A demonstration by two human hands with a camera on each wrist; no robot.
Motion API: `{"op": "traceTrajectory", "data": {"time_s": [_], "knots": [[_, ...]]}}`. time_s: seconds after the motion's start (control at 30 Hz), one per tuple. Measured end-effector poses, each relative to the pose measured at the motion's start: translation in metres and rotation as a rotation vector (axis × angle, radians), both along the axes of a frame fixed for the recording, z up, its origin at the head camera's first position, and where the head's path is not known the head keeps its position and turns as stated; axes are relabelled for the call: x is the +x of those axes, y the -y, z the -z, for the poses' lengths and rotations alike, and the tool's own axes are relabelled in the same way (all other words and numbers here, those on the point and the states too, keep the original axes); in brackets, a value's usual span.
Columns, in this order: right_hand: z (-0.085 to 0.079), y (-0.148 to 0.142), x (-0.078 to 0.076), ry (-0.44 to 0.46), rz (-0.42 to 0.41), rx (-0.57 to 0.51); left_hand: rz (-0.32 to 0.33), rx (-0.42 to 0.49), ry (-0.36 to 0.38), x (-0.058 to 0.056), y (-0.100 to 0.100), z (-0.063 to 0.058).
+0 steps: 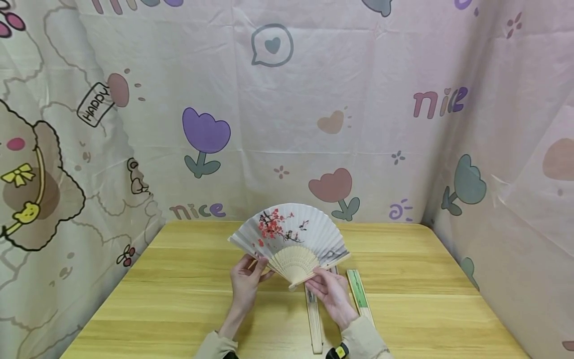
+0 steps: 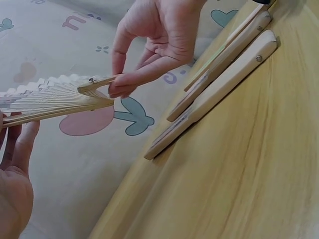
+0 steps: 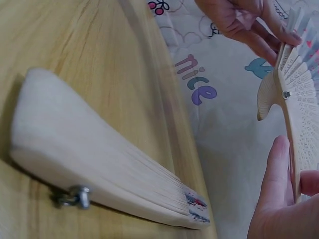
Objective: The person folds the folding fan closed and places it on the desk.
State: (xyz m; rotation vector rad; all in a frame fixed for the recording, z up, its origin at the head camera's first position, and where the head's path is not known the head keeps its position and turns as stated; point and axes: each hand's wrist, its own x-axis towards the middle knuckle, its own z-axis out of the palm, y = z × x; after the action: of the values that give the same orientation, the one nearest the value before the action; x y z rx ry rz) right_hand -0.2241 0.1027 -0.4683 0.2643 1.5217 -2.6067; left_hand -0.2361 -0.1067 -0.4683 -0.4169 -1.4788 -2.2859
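A spread folding fan (image 1: 309,224) with pale pleats and a red blossom print is held up over the table between both hands. My left hand (image 1: 245,284) pinches its left outer rib between thumb and fingers. On the other side, my right hand (image 1: 331,294) grips the right outer rib near the pierced wooden sticks. The fan's pivot end (image 3: 286,93) points down toward me, with a small metal rivet showing in the right wrist view. Below the fan, a folded fan (image 1: 315,324) lies on the table close to my right hand.
A second folded fan with a green panel (image 1: 357,289) lies right of my right hand. Another folded fan (image 2: 219,67) lies between these two, mostly hidden by the right hand in the head view. The wooden table (image 1: 179,279) meets a printed cloth backdrop (image 1: 278,109).
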Motion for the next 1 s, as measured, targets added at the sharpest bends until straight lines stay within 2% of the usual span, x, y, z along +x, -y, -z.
{"op": "traceTrajectory", "data": {"time_s": [0.27, 0.47, 0.67, 0.87, 1.0], "knots": [[0.002, 0.0011, 0.0012, -0.013, -0.059, 0.016, -0.001, -0.026, 0.05, 0.0005, 0.0001, 0.0023], [0.0024, 0.0018, 0.0005, -0.001, -0.065, 0.036, 0.075, -0.021, 0.032, 0.0014, 0.0003, 0.002], [0.0039, 0.0001, 0.0009, -0.007, -0.114, 0.048, 0.161, -0.034, -0.004, 0.0023, 0.0, 0.0009], [0.0044, -0.0009, 0.0022, 0.0, -0.157, 0.051, 0.198, -0.052, -0.016, 0.0022, 0.0009, 0.0005], [0.0037, -0.0005, 0.003, -0.008, -0.162, 0.063, 0.199, -0.066, -0.017, 0.0017, 0.0007, 0.001]]}}
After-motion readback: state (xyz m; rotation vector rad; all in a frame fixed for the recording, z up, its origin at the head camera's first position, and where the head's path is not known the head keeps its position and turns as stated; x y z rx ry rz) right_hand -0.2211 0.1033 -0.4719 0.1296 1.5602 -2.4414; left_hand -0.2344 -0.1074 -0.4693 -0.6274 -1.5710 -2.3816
